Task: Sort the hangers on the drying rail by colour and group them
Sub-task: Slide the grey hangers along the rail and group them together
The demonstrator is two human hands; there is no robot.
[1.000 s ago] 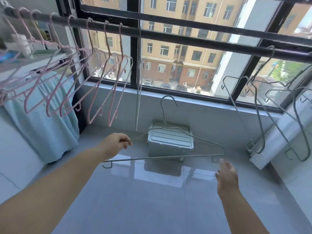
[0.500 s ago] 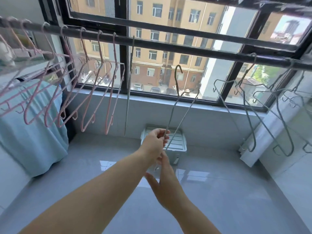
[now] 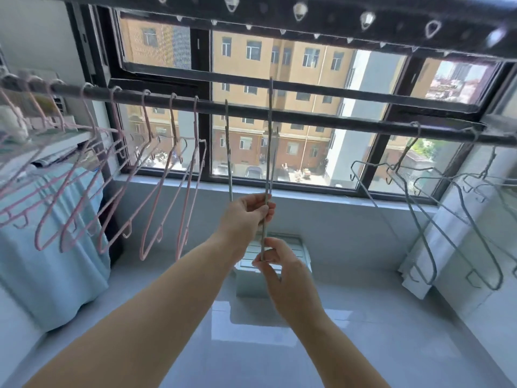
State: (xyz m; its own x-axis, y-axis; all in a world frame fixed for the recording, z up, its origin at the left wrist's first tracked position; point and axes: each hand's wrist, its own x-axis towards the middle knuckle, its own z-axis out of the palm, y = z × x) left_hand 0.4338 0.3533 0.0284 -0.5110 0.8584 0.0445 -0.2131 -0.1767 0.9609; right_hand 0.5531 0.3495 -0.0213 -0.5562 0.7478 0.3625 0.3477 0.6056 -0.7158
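1. Right hand (image 3: 282, 264), at 6 o'clock of centre: fingers pinched on the lower end of a grey hanger (image 3: 269, 163) seen edge-on.
2. Left hand (image 3: 247, 212), just above: clasps the same hanger mid-length; its hook end rises past the drying rail (image 3: 307, 117).
3. Second grey hanger (image 3: 228, 152) hangs beside it at 9 o'clock.
4. Pink hangers (image 3: 156, 191) grouped at 9 o'clock; grey hangers (image 3: 436, 214) at 3 o'clock.
5. Window (image 3: 293, 65) behind, at 12 o'clock.

We have lifted the grey hanger (image 3: 269, 152) edge-on until its hook tops the drying rail (image 3: 307, 119), both hands now pinching it.
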